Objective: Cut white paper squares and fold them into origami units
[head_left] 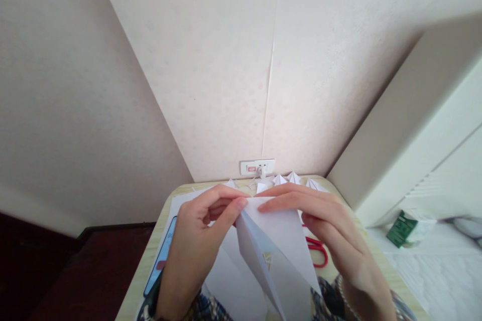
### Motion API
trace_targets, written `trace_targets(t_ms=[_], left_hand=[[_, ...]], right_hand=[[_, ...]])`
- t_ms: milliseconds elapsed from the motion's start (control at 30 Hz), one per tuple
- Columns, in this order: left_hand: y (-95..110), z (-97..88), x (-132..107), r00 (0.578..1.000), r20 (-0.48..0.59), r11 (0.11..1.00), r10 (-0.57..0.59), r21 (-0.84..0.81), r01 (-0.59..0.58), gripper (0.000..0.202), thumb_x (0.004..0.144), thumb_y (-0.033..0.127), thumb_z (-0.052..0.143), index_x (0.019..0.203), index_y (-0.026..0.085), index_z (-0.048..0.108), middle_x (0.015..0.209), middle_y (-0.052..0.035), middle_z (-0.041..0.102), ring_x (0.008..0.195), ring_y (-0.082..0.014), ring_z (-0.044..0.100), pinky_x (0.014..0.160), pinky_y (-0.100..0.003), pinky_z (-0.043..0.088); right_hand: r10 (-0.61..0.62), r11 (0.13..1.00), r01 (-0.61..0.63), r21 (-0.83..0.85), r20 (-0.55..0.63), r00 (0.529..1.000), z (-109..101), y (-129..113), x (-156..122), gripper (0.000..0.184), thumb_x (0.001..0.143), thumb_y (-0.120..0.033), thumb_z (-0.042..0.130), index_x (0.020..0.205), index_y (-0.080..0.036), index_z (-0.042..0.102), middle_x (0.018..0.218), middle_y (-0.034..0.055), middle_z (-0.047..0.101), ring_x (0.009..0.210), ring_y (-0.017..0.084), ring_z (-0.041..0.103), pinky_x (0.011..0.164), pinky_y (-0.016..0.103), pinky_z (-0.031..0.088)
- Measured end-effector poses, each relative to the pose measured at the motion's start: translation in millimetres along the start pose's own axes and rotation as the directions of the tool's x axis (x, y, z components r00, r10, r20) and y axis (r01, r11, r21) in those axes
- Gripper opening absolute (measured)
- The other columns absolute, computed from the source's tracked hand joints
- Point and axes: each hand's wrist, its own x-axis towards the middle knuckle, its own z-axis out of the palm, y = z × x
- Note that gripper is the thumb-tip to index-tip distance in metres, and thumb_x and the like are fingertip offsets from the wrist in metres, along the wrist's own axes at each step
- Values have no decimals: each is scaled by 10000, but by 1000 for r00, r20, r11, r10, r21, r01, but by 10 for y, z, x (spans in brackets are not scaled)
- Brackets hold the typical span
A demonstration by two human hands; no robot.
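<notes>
I hold a partly folded sheet of white paper [274, 241] up over a small wooden table [145, 266]. My left hand [199, 241] pinches the paper's top edge on the left, thumb and fingers closed on it. From the right, my right hand [320, 215] grips the same top edge, its fingers laid along the fold. The paper has a sharp crease running down its middle towards me.
Several small folded white paper shapes [286, 179] stand at the table's far edge below a wall socket [257, 166]. Red scissors [318, 252] lie right of the paper. A phone [161, 256] lies on the left. A bed with a green packet [401, 228] is at right.
</notes>
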Motion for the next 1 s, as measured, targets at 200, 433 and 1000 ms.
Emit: trace_targets(t_ms=[200, 433, 1000], left_hand=[[12, 11, -52, 991, -118, 991, 71, 120, -57, 116, 810, 235, 707, 715, 250, 772, 669, 41, 763, 614, -130, 686, 579, -175, 512], [-52, 22, -58, 961, -183, 959, 208, 229, -164, 139, 820, 213, 682, 735, 270, 776, 710, 76, 782, 624, -114, 694, 613, -166, 531], [-91, 79, -99, 896, -243, 865, 372, 441, -240, 132, 849, 192, 664, 862, 271, 769, 736, 88, 762, 595, -98, 641, 605, -187, 498]], right_hand=[[91, 996, -91, 0, 19, 996, 85, 34, 8, 252, 950, -366, 603, 1190, -293, 617, 1136, 22, 748, 1044, 218, 690, 880, 330, 543], [183, 983, -182, -23, 68, 981, 136, 106, 59, 361, 923, -206, 645, 1256, -288, 534, 1015, -12, 721, 824, 145, 653, 787, 275, 551], [145, 985, -153, 78, 92, 985, 158, 87, 30, 350, 948, -145, 612, 1241, -326, 551, 1043, -48, 699, 846, 111, 629, 706, 201, 515]])
